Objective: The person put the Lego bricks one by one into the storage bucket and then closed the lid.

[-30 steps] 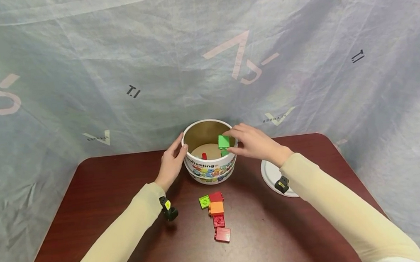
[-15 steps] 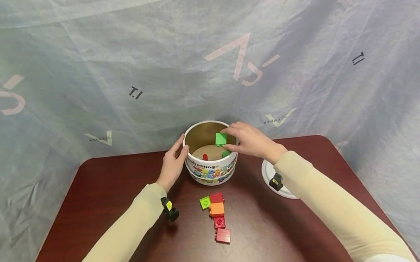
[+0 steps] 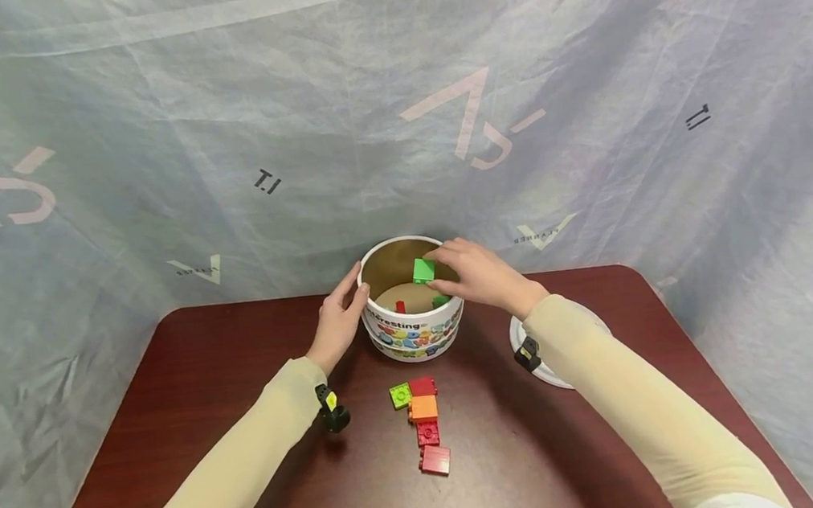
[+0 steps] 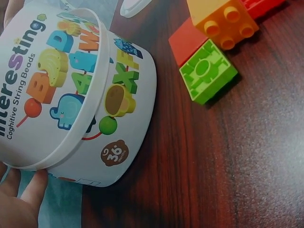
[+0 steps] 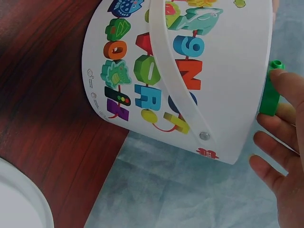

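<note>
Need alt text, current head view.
Right hand holds a green block at the mouth of a printed white bucket; left hand touches its side. In front, five lime, orange and red blocks lie on a dark table; round white lid at right.

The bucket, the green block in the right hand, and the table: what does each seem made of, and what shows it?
The bucket looks like satin plastic: smooth, evenly curved, printed wall. The green block seems smooth, hard plastic: moulded stud, even colour. The table shows streaky grain and sheen: perhaps varnished wood or laminate.
</note>
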{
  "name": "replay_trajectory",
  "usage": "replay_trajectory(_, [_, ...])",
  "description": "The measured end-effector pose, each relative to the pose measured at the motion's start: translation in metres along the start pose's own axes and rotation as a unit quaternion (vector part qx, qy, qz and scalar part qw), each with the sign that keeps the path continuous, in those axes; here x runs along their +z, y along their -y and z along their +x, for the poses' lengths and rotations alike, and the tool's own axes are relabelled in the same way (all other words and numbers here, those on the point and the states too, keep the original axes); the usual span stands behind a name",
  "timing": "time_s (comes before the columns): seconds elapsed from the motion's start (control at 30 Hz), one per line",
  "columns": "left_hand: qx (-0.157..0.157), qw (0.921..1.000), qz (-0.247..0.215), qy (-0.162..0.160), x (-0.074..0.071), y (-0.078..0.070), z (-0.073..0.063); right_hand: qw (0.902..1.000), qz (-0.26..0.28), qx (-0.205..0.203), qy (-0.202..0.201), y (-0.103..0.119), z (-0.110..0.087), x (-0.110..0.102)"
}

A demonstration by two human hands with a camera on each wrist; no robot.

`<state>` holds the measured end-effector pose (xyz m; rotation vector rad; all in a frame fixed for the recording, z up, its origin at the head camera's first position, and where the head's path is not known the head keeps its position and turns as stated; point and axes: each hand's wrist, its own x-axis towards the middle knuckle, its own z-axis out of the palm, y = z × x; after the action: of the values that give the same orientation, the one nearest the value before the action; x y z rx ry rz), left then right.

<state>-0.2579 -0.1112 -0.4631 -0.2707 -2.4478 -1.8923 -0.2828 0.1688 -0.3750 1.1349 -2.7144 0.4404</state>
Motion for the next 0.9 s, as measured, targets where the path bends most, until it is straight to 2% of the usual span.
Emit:
replay_trajectory(0.37, [0.002, 1.0000, 0.001, 0.004, -0.002, 0.000, 0.002, 0.9997, -0.020, -0.013, -0.002, 0.001, 0.006, 0.005])
replay_trajectory(0.5, [0.011, 0.9999, 0.008, 0.000, -0.003, -0.002, 0.001, 0.9995, -0.029, -0.011, -0.004, 0.000, 0.007, 0.006])
replay_trajectory(0.73, [-0.006, 0.9999, 0.015, 0.004, -0.004, -0.001, -0.001, 0.9995, -0.029, -0.007, -0.005, -0.001, 0.009, 0.013])
replay_trajectory(0.9, [0.000, 0.9999, 0.015, 0.008, -0.005, -0.002, 0.001, 0.9992, -0.036, 0.004, -0.019, -0.002, 0.010, 0.015])
